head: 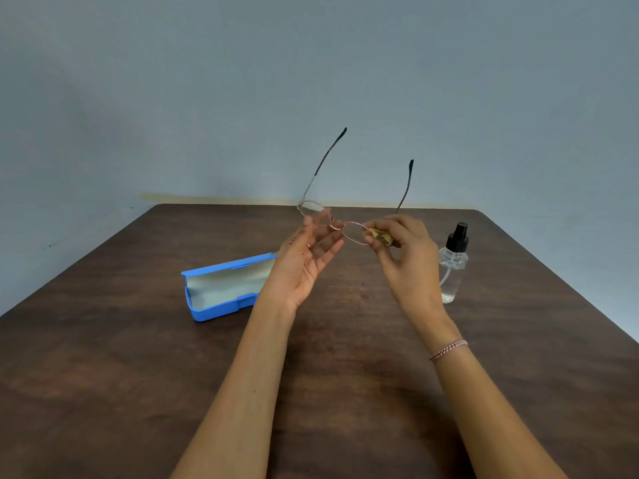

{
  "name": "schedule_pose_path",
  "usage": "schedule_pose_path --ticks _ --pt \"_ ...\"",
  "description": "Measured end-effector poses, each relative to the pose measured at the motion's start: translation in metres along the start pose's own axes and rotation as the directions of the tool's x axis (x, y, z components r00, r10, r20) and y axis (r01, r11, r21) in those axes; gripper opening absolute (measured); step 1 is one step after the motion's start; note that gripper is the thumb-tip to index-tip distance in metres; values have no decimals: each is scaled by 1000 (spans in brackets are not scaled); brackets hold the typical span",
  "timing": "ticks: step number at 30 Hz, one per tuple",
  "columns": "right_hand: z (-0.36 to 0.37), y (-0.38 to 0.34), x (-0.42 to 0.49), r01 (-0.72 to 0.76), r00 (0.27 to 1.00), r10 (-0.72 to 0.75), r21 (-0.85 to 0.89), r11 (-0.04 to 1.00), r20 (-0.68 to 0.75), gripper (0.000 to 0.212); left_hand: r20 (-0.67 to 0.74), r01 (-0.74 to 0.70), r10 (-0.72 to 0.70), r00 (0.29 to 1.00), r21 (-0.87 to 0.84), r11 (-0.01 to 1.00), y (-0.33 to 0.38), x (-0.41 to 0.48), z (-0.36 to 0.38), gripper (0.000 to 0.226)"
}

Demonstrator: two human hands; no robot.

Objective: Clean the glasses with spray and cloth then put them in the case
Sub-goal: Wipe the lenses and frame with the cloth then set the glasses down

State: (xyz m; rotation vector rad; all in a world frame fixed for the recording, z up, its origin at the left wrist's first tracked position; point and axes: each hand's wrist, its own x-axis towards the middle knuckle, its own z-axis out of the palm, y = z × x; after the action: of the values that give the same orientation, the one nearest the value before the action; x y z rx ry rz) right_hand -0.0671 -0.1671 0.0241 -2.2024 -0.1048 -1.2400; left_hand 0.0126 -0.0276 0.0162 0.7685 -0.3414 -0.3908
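Glasses [337, 224] are held in the air above the table [138, 375], temples open and pointing away from the person. The left hand [304, 261] pinches the frame at the lens on its side, near the bridge, though which fingertips bear on it is hard to make out. The right hand [404, 257] has thumb and fingers clamped on a small yellowish cloth [380, 236] folded over the other lens. A blue case [221, 288] lies open on the table to the left; the spray bottle [453, 267] stands upright just beside the right hand. Rubbing hard against so light a pinch could twist the thin frame or slip it loose, and the right wrist could knock the bottle over.
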Motion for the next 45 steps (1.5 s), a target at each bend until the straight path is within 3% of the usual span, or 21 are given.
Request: schedule_pose_path --ticks 7,14,19,22,24,27,29,33,36,45 --pt "3 8 -2 140 989 -147 -237 961 -9 21 -68 131 -133 989 -24 991 -15 -1 16 48" --pt "5 11 -4 168 985 -171 -265 949 14 21 -46 108 -109 993 -16 994 -21 -4 23 32" --pt "9 13 -5 156 988 -152 -194 968 34 22 -80 87 -89 993 -23 996 -22 -2 17 36" --pt "7 9 -4 -62 998 62 98 993 1 23 -94 41 -41 995 -5 999 -22 -1 15 44" --pt "5 5 -3 -274 958 287 390 879 28 22 -127 13 -14 992 -9 1000 -21 0 13 47" --pt "6 8 -1 -503 819 543 684 528 183 27 -163 -25 20 986 -32 999 -18 2 8 42" --pt "8 10 -2 -606 722 610 725 328 326 33 -173 -48 43 984 -23 999 -16 3 5 30" --pt "9 9 -3 -682 645 583 717 148 493 32 -174 -85 86 981 11 996 -15 3 4 29" --pt "8 10 -3 -698 620 585 708 107 523 34 -159 -90 91 983 14 996 -15 2 5 31" --pt "5 15 -1 -701 599 720 663 261 349 32 -23 -58 59 998 21 998 -17 -3 15 42"
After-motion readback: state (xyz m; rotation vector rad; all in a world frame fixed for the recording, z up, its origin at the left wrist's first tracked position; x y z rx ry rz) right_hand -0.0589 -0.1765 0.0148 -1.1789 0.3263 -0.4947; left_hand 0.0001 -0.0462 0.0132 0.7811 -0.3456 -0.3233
